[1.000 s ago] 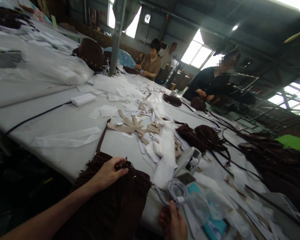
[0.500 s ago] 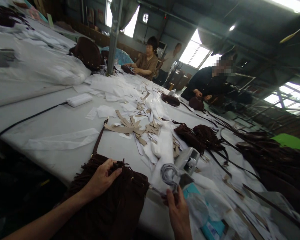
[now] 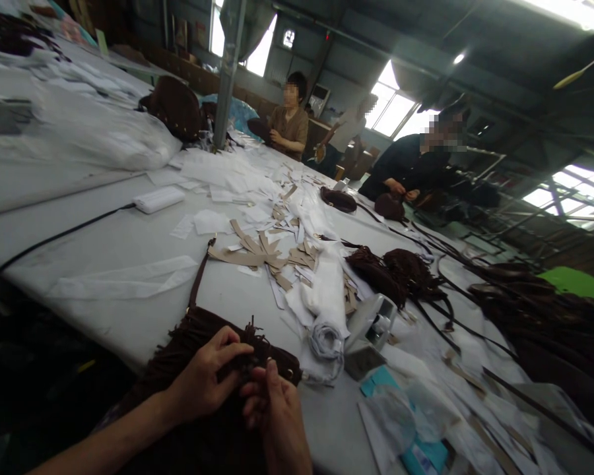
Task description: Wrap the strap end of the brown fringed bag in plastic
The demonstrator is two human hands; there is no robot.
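Observation:
A dark brown fringed bag [image 3: 178,343] with metal eyelets and a strap [image 3: 198,280] lies at the table's near edge. My left hand [image 3: 212,373] is closed at the bag's top opening, thumb and fingers pinching its dark cord or fringe. My right hand [image 3: 280,412] is beside it with thumb and fingers pressed together. What it pinches is too dark and small to make out. A rolled grey-white strip [image 3: 325,340] lies just beyond the bag's right corner, next to a grey tape dispenser [image 3: 376,320].
Tan paper strips [image 3: 262,247] and white paper scraps cover the table's middle. More brown bags [image 3: 396,270] with long straps lie to the right. A white power box [image 3: 158,199] with a black cable sits left. A metal post [image 3: 225,79] rises from the table. Several people work beyond.
My right hand has let go of the rolled strip, which now lies on the table. It has moved left to the bag's top, beside my left hand.

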